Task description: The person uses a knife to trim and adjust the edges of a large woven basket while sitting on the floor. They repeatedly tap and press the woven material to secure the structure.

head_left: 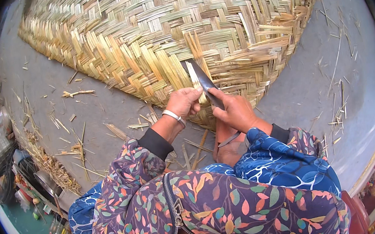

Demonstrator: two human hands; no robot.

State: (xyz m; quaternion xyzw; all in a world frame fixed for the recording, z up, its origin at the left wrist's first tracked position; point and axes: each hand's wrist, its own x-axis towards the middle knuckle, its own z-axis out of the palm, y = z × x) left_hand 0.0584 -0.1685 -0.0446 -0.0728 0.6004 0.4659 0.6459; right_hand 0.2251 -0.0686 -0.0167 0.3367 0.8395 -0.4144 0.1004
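Note:
A large mat (150, 20) woven from flat straw-coloured and greenish strips lies before me, its near corner between my hands. My right hand (238, 111) grips a dark, pointed metal blade (208, 85), index finger stretched along it. The blade slants up and left over the mat, its tip at or under the strips of the border; I cannot tell which. My left hand (185, 102), with a light bracelet at the wrist, pinches a pale strip (193, 75) between thumb and fingers. This strip lies along the blade's left side. The right hand's handle end is hidden.
Loose straw scraps (81, 146) are scattered over the grey floor (122, 108). My foot (229, 147) in a sandal rests just below the mat's corner. At the left edge stand several household items beside a dry plant bundle (48, 163). A red chair-like object (357, 209) shows at lower right.

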